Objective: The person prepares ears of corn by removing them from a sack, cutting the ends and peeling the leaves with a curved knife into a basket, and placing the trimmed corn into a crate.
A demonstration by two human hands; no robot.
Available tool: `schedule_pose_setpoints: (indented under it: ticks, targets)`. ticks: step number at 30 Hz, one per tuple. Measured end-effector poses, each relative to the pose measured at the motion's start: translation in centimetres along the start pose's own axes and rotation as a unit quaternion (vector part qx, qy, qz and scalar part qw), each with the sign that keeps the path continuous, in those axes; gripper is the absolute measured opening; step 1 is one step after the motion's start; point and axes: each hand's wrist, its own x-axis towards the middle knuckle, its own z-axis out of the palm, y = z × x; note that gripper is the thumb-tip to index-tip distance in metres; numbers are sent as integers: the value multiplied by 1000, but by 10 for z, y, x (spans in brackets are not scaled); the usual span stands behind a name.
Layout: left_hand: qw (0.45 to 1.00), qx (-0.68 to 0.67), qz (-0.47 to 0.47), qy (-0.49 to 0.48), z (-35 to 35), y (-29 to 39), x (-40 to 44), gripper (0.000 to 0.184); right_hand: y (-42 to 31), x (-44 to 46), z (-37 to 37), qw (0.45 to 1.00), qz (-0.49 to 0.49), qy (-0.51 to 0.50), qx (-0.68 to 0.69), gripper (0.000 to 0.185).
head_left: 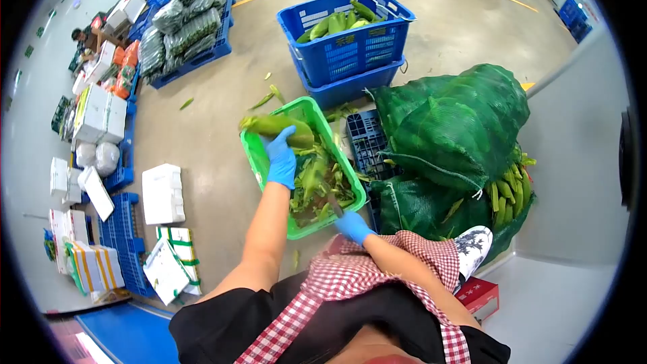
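Observation:
My left hand [281, 155], in a blue glove, is wrapped round an ear of corn [278, 129] in green husk, held over the left side of a green basket [360, 203]. At the basket's near right edge my right hand [354, 227], also gloved in blue, is closed on the handle end of a knife [333, 203]. The blade is blurred and points into the basket. Loose husks and leaves [313, 178] lie inside the basket, below both hands.
Stacked blue crates [347, 54] with corn stand beyond the basket. Green mesh sacks [458, 128] of corn lie at the right beside a dark blue crate [367, 138]. White foam boxes [162, 194] and blue pallets [121, 229] are at the left. A person [87, 42] is at far left.

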Motion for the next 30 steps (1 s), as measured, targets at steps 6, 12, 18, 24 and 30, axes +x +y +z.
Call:
schedule_pose_setpoints:
  ticks: [6, 12, 18, 24, 30]
  targets:
    - [951, -83, -298, 9, 24, -32, 61, 46, 70, -60, -88, 980, 129, 122, 94, 40]
    - [946, -43, -244, -209, 221, -41, 154, 49, 147, -119, -110, 936, 153, 169, 268, 42]
    - [579, 239, -369, -686, 312, -55, -137, 26, 192, -227, -155, 776, 157, 530, 304, 31]
    - [252, 310, -347, -849, 286, -267, -336, 49, 352, -255, -219, 505, 148, 628, 574, 15]
    - [457, 614, 25, -642, 327, -494, -424, 95, 430, -253, -225, 382, 171, 585, 695, 14]
